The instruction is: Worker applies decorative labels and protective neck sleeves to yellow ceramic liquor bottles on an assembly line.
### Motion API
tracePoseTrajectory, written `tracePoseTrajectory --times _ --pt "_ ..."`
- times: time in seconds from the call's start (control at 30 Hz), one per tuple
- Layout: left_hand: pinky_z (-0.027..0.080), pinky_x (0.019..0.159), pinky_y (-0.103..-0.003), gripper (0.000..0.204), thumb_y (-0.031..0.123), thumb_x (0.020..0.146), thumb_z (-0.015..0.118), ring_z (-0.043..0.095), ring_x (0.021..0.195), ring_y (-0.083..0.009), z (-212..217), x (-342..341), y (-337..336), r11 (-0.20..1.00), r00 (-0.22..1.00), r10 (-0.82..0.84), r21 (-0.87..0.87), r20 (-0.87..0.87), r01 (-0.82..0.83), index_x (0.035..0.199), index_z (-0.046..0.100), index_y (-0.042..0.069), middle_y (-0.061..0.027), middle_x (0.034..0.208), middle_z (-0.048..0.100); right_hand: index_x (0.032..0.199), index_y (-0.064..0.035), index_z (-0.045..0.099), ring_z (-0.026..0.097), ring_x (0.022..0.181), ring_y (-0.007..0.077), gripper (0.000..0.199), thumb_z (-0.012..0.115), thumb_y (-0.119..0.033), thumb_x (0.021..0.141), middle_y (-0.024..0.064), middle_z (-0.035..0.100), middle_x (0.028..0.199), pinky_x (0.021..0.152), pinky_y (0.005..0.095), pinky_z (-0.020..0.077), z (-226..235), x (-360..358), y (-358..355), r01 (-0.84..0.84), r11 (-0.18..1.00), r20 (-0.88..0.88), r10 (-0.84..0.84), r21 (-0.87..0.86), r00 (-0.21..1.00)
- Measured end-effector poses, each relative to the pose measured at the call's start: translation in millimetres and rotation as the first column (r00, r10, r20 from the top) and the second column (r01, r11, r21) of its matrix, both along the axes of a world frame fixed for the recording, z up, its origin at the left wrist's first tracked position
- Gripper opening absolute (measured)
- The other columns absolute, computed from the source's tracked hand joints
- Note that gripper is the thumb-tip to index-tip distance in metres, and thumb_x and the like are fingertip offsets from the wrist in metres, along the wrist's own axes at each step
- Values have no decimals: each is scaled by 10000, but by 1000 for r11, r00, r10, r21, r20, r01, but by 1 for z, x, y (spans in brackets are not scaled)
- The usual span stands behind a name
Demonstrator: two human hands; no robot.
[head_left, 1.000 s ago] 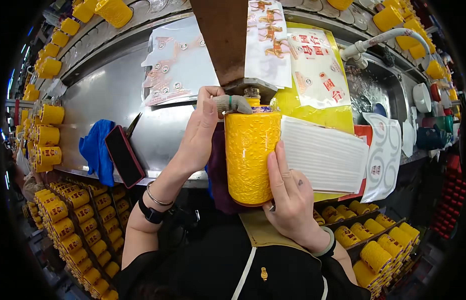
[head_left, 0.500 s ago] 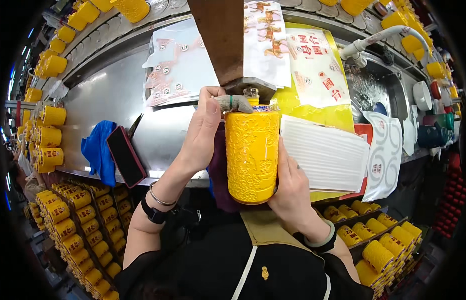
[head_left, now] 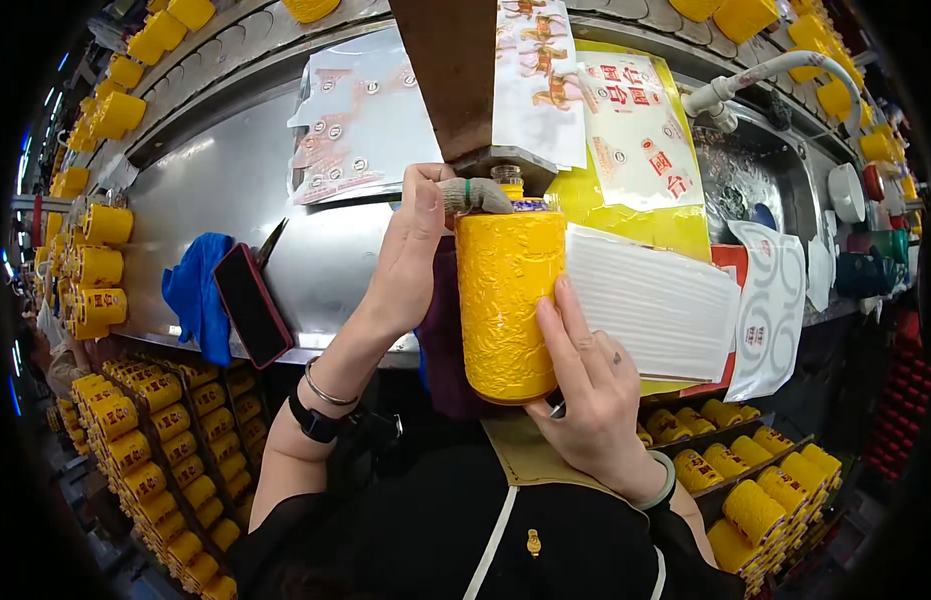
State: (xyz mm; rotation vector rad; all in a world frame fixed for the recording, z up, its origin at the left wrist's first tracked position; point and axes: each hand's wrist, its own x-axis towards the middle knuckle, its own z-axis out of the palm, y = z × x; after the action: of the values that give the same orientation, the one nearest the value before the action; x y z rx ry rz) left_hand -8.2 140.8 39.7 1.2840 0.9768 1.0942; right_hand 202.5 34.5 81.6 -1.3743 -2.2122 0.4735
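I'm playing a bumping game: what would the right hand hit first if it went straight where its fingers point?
Probably the bottle: the right hand seems to be touching its side.

There are two hands (head_left: 406, 255), one yellow bottle (head_left: 511, 310) between them, one phone (head_left: 253, 305), one blue cloth (head_left: 198, 300), one tap (head_left: 726, 87) and one sink (head_left: 754, 172). Lots more yellow bottles (head_left: 756, 508) too, but many look too small to count.
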Motion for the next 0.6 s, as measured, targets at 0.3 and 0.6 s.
tracePoseTrajectory --times 0.3,0.6 --pt "359 1093 -346 626 591 1104 211 539 1159 -170 -3 0 4 992 989 -14 120 -149 32 1223 471 35 -93 1157 598 1401 74 579 589 734 198 842 754 3 581 319 508 1497 694 307 478 -6 -4 -2 -9 998 43 6 67 999" --pt "335 1046 -374 480 397 1116 425 419 1132 -233 -2 6 3 942 978 102 333 -181 -37 1129 702 5 -112 1217 450 1433 17 576 620 757 207 914 820 -26 553 269 510 1521 697 315 501 -8 -3 -3 11 999 -26 -10 54 1000"
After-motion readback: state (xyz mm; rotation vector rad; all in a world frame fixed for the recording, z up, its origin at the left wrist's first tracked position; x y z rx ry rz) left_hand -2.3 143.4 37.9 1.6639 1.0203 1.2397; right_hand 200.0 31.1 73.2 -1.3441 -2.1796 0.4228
